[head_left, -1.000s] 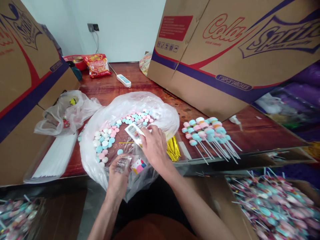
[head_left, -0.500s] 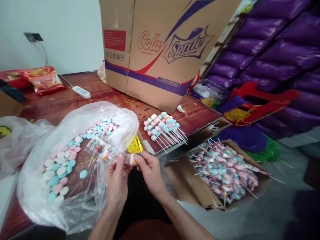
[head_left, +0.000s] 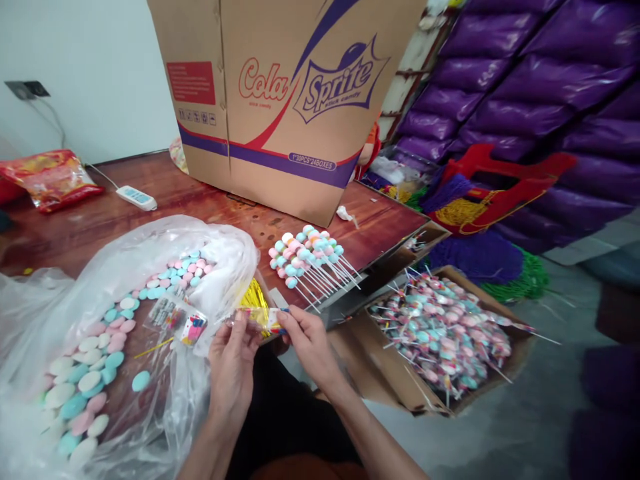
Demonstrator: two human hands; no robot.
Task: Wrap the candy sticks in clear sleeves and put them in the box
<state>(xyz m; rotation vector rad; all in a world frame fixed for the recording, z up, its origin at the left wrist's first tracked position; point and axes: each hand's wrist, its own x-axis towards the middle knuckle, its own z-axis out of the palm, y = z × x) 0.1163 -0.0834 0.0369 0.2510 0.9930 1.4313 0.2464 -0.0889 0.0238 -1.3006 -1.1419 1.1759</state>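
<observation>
Between my two hands a small clear plastic wrapper [head_left: 260,319] with a coloured print is held stretched sideways. My left hand [head_left: 233,367] pinches its left end with thumb and fingers, while my right hand [head_left: 309,343] grips the right end. Printed clear wrappers [head_left: 173,319] lie left of my hands on the plastic bag. Gold twist ties [head_left: 253,298] sit just behind the held wrapper. Beyond them, candies on white sticks [head_left: 307,252] lie in a row at the table edge. Pink, blue and white candy discs [head_left: 90,381] spread inside a large clear plastic bag [head_left: 130,243].
An open carton [head_left: 360,363] full of wrapped stick candies [head_left: 450,333] stands at the right, below table height. A tall cardboard box [head_left: 260,163] rises at the back of the wooden table [head_left: 390,220]. A red packet [head_left: 53,180] and a white power strip [head_left: 137,198] lie back left.
The whole view has shifted, so table things appear further left. Both hands keep hold of the wrapper, which now shows more flatly stretched between them.
</observation>
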